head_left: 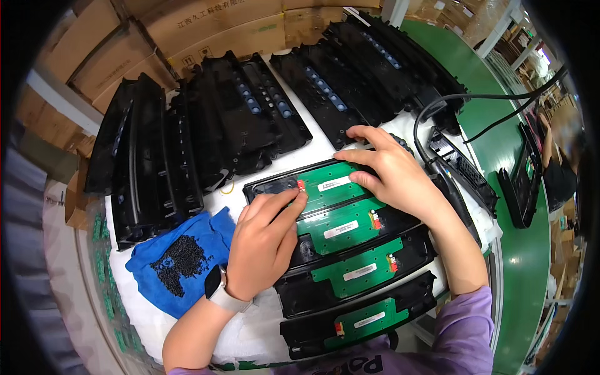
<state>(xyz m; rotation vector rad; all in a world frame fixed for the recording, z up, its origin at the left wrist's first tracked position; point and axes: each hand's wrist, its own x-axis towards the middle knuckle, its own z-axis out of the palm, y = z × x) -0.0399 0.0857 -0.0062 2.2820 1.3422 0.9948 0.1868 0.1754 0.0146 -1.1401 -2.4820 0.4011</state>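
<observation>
Four long black plastic housings, each with a green circuit board, lie in a row before me. On the farthest board, the fingertips of my left hand are drawn together beside a red connector. Whether they hold a small piece is hidden. My right hand grips the far edge of that farthest housing, thumb on the board and fingers over the rim. Nearer to me lie the second board, the third board and the nearest board, each with a white label.
A blue cloth with a heap of tiny black pieces lies left of my left wrist. More black housings stand along the far side, before cardboard boxes. A black cable loops at right, over the green surface.
</observation>
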